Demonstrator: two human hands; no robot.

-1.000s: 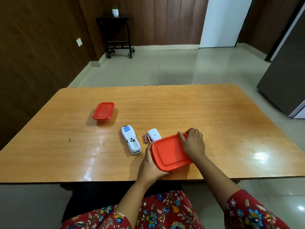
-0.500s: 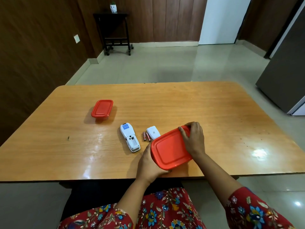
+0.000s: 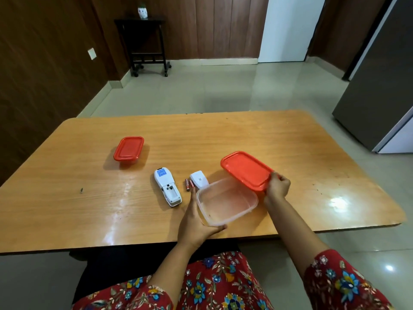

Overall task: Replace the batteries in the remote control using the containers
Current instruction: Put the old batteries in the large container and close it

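So the batteries (image 3: pixel 189 185) are lying on the table (image 3: pixel 290 135) just past the left hand's (image 3: pixel 196 222) fingertips, side by side with their long axis running away from the person, so that hand is clearly the closer one. It's wrapped around the near-left corner of the open tub (image 3: pixel 226 201), while the right hand (image 3: pixel 276 186) pinches the lid (image 3: pixel 245 170) out to the right. The remote (image 3: pixel 167 186) sits further left of the batteries, compartment open, with its cover (image 3: pixel 199 179) just right of them.

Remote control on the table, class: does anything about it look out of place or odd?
Yes. The remote control lies face down with its battery bay open and empty. Its white battery cover sits apart to the right, and two batteries lie loose on the table between them.
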